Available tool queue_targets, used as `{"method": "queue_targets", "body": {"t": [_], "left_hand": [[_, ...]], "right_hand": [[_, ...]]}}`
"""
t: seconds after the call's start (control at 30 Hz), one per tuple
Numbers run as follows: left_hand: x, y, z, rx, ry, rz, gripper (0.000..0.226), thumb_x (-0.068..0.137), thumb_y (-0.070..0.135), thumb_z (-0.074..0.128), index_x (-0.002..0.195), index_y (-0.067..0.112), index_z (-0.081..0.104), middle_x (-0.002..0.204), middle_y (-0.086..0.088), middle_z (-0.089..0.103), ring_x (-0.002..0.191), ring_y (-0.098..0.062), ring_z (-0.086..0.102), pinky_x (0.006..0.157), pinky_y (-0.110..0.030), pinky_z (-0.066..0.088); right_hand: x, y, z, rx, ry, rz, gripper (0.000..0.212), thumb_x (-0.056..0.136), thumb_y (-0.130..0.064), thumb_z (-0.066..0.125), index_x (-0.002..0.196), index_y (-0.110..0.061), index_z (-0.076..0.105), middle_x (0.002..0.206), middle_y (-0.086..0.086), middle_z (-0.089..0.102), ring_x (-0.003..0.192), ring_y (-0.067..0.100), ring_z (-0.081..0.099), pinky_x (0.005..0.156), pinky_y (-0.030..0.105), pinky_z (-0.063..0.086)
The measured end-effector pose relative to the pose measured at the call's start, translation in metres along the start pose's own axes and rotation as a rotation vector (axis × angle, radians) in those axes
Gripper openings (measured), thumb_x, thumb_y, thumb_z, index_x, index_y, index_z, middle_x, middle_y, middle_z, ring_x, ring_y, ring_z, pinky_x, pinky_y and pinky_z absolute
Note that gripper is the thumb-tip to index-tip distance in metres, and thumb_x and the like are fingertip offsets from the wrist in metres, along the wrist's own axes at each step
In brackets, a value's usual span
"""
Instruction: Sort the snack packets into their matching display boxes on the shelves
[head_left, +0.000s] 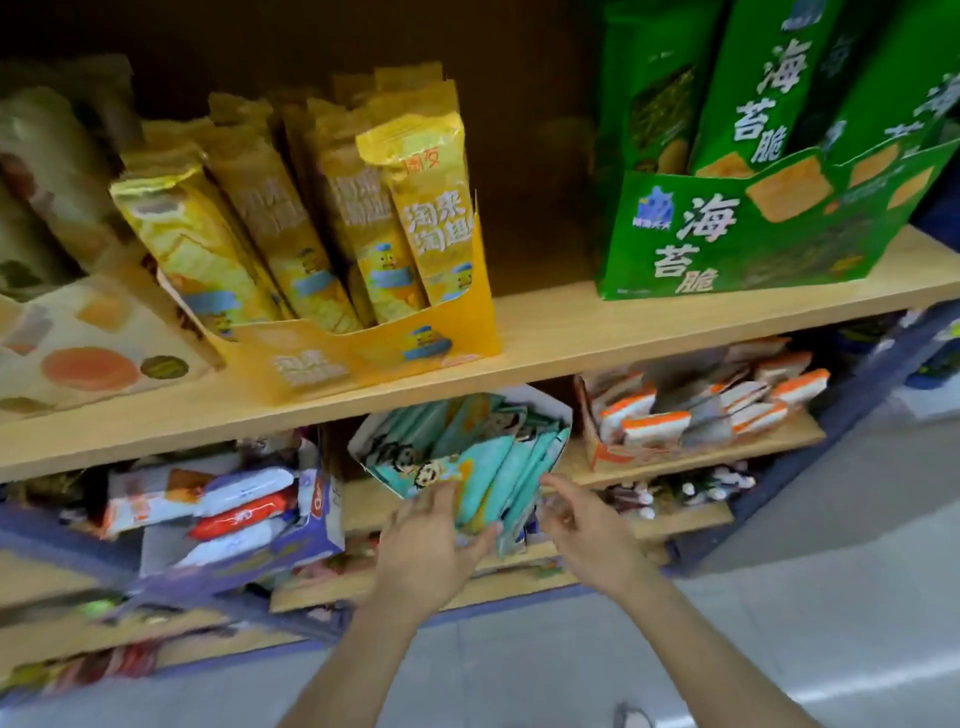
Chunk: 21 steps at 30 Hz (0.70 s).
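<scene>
Teal snack packets (485, 467) fill a white display box (548, 410) on the lower wooden shelf (597, 470), above a grey floor (805, 545). The left hand (431, 540) has its fingers grasping the packets' ends; the right hand (584, 519) has its fingers released. A yellow display box (363, 353) holds yellow packets (431, 234).

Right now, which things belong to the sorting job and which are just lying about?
In the job: teal packets, their white display box, left hand holding the packets, right hand open beside them.
Lying about: yellow box, green box, orange-and-white packets, purple box.
</scene>
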<state>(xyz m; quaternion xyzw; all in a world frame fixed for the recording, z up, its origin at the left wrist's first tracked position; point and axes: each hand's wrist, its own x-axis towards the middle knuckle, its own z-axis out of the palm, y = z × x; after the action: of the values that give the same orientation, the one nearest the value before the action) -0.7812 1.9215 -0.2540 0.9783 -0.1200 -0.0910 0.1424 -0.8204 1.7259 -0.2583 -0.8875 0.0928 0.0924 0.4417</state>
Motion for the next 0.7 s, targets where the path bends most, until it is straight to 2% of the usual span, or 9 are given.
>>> {"method": "queue_targets", "body": {"t": [0.07,0.13,0.23,0.3,0.37,0.43,0.53,0.6,0.7], "left_hand": [[0.01,0.011,-0.003,0.121,-0.036,0.01,0.091,0.077,0.083,0.035,0.148,0.026,0.025,0.147,0.002,0.042,0.131,-0.025,0.044,0.105,-0.043,0.037],[0.022,0.018,-0.004,0.182,-0.117,0.021,0.095,0.076,0.078,0.043,0.149,0.023,0.019,0.144,-0.003,0.044,0.127,-0.027,0.048,0.104,-0.045,0.037],[0.033,0.02,-0.008,0.195,-0.281,0.018,0.095,0.072,0.07,0.051,0.147,0.021,0.019,0.122,-0.004,0.06,0.108,-0.027,0.059,0.096,-0.047,0.041],[0.038,0.018,-0.015,0.141,-0.351,0.015,0.087,0.075,0.063,0.058,0.144,0.021,0.025,0.11,-0.001,0.063,0.1,-0.025,0.06,0.086,-0.039,0.04],[0.043,0.016,-0.022,0.157,-0.357,0.023,0.081,0.082,0.059,0.057,0.145,0.019,0.027,0.111,-0.001,0.064,0.102,-0.024,0.06,0.077,-0.034,0.036],[0.044,0.018,-0.021,0.196,-0.354,0.049,0.087,0.081,0.071,0.052,0.146,0.019,0.025,0.113,-0.002,0.064,0.102,-0.024,0.062,0.078,-0.035,0.043],[0.04,0.028,-0.003,0.101,-0.406,0.006,0.097,0.073,0.084,0.046,0.143,0.021,0.021,0.12,-0.005,0.062,0.103,-0.028,0.062,0.078,-0.037,0.048],[0.039,0.032,0.005,0.079,-0.377,-0.018,0.093,0.076,0.076,0.054,0.142,0.02,0.019,0.114,-0.006,0.063,0.099,-0.03,0.062,0.075,-0.036,0.047],[0.043,0.025,0.004,-0.014,-0.336,-0.025,0.072,0.086,0.048,0.061,0.141,0.02,0.024,0.098,-0.002,0.062,0.085,-0.028,0.06,0.07,-0.034,0.047]], "right_hand": [[0.001,-0.003,0.019,-0.027,-0.046,0.029,0.041,0.103,-0.028,0.046,0.144,-0.028,0.042,0.083,0.001,0.063,0.074,0.017,0.057,0.065,0.033,0.04],[0.002,-0.008,0.036,-0.076,-0.032,0.038,0.032,0.102,-0.025,0.044,0.134,-0.025,0.047,0.085,0.005,0.063,0.079,0.026,0.059,0.064,0.036,0.04],[0.003,-0.015,0.042,-0.183,0.042,0.092,0.015,0.102,-0.024,0.041,0.106,-0.019,0.054,0.082,0.003,0.06,0.081,0.03,0.06,0.062,0.036,0.04],[0.003,-0.015,0.036,-0.248,0.096,0.11,0.02,0.101,-0.024,0.042,0.097,-0.017,0.06,0.088,0.003,0.067,0.085,0.028,0.062,0.063,0.036,0.045],[0.001,-0.013,0.029,-0.305,0.122,0.126,0.024,0.1,-0.022,0.043,0.097,-0.017,0.066,0.093,0.004,0.07,0.086,0.027,0.063,0.063,0.035,0.047],[-0.003,-0.008,0.026,-0.33,0.139,0.144,0.025,0.099,-0.021,0.043,0.097,-0.016,0.068,0.094,0.005,0.071,0.086,0.028,0.063,0.064,0.036,0.048],[-0.008,-0.003,0.026,-0.301,0.18,0.156,0.023,0.098,-0.02,0.046,0.096,-0.014,0.069,0.096,0.007,0.071,0.09,0.029,0.063,0.063,0.035,0.044],[-0.009,-0.003,0.027,-0.253,0.184,0.161,0.022,0.096,-0.018,0.048,0.1,-0.015,0.07,0.102,0.007,0.069,0.096,0.028,0.063,0.065,0.032,0.038],[-0.011,-0.008,0.024,-0.156,0.221,0.193,0.027,0.097,-0.015,0.049,0.116,-0.017,0.069,0.113,0.006,0.065,0.101,0.025,0.061,0.068,0.026,0.035]]}}
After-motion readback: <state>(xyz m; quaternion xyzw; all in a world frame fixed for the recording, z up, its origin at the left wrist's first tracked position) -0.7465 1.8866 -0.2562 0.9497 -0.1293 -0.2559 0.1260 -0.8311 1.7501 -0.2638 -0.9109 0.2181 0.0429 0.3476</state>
